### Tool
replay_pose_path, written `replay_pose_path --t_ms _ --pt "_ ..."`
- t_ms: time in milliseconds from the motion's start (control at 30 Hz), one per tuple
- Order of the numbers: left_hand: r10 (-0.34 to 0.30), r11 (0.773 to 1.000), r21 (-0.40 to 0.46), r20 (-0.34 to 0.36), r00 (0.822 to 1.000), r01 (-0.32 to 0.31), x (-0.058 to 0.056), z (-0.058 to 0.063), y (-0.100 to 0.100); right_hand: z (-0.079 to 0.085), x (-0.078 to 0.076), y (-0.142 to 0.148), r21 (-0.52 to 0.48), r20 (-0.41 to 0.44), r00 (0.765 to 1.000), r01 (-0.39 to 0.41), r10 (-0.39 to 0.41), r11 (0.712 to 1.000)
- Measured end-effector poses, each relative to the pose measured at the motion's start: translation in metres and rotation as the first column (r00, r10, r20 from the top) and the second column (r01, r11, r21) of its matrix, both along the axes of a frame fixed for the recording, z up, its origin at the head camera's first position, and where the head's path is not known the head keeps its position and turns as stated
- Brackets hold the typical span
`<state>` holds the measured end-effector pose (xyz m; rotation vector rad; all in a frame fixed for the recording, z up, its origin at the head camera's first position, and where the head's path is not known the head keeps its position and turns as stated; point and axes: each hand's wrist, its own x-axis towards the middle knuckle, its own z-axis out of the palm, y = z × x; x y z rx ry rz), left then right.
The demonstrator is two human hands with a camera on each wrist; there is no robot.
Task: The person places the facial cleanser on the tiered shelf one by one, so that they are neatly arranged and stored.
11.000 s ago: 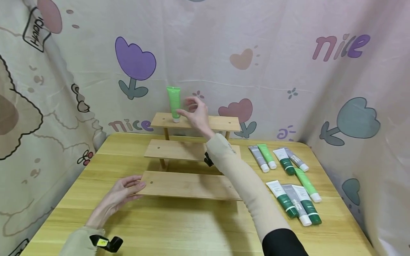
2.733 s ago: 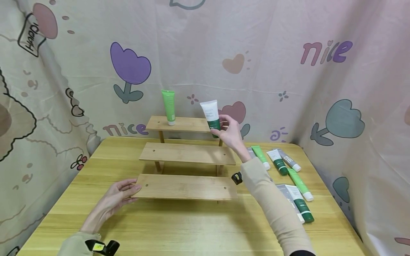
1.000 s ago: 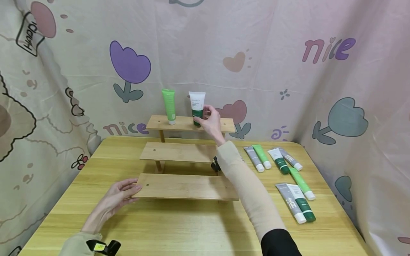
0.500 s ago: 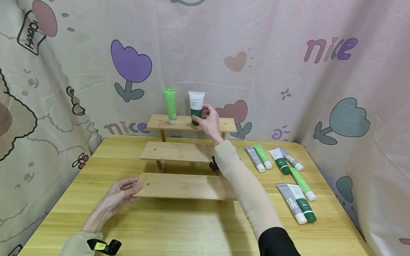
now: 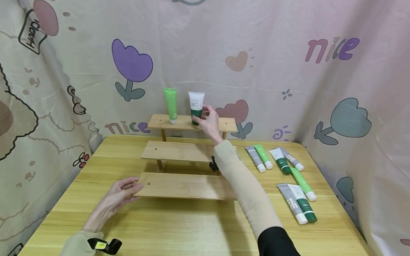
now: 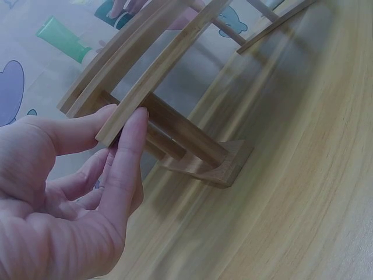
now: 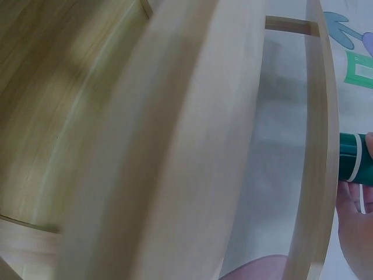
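Note:
A three-tier wooden display rack (image 5: pixel 189 185) stands on the table. My left hand (image 5: pixel 120 195) pinches the left end of its lowest shelf; in the left wrist view the thumb is above and a finger below the board (image 6: pixel 157 79). At the top shelf, my right hand (image 5: pixel 209 122) pinches the dark green lower end of a white-and-green squeeze tube (image 5: pixel 196 103), which is upright, cap down. To its left a light green squeeze tube (image 5: pixel 171 105) stands alone on the same shelf. The right wrist view shows the green cap (image 7: pixel 351 157) at the shelf edge, with fingers around it.
On the table (image 5: pixel 179 227) right of the rack lie several more tubes: a grey tube (image 5: pixel 255 159) beside a green tube (image 5: pixel 263 156), a white-and-green tube (image 5: pixel 280 161), and a grey tube (image 5: pixel 291 202) in the front pair. A patterned curtain (image 5: pixel 192 42) hangs behind.
The right hand brought the white-and-green tube from the table's front group to the top shelf, moving leftward and setting it upright beside the green tube. The left hand kept its grip on the shelf.

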<state>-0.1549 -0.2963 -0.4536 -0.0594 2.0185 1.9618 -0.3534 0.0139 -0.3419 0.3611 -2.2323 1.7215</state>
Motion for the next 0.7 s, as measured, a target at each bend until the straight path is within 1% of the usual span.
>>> replay_pose_path --t_ms 67,167,200,300,367,600,700 --pt "0.011 1.0 0.012 0.007 1.0 -0.011 0.0 0.0001 0.0008 -0.0001 0.0 0.0002 0.004 0.001 1.0 0.0 0.0 1.0" --pt "0.002 1.0 0.007 0.002 1.0 -0.002 -0.0001 0.0001 0.0007 -0.0005 0.0 0.0003 0.009 0.002 1.0 -0.001 0.001 1.0" --pt "0.011 1.0 0.008 0.007 1.0 -0.011 0.0001 0.0002 0.0008 -0.0006 0.0 0.0002 0.011 0.002 1.0 0.0 0.0 1.0" --pt "-0.003 1.0 -0.006 -0.004 1.0 0.003 0.0001 0.0007 0.0001 -0.0008 -0.0005 -0.0001 0.012 0.006 1.0 0.0 0.0 1.0" --pt "0.0 1.0 -0.007 -0.003 1.0 0.0 0.0002 0.001 0.0 -0.001 -0.0007 -0.0003 0.011 0.01 1.0 -0.001 0.001 1.0" --pt "-0.003 1.0 -0.008 -0.005 1.0 0.003 0.0002 0.0013 0.0 -0.0004 0.0013 -0.0003 -0.008 0.019 1.0 -0.008 0.008 1.0" --pt "-0.002 1.0 -0.007 -0.007 1.0 0.002 0.0002 0.0011 -0.0001 -0.0005 0.0035 0.0008 -0.017 0.01 1.0 -0.014 0.014 1.0"
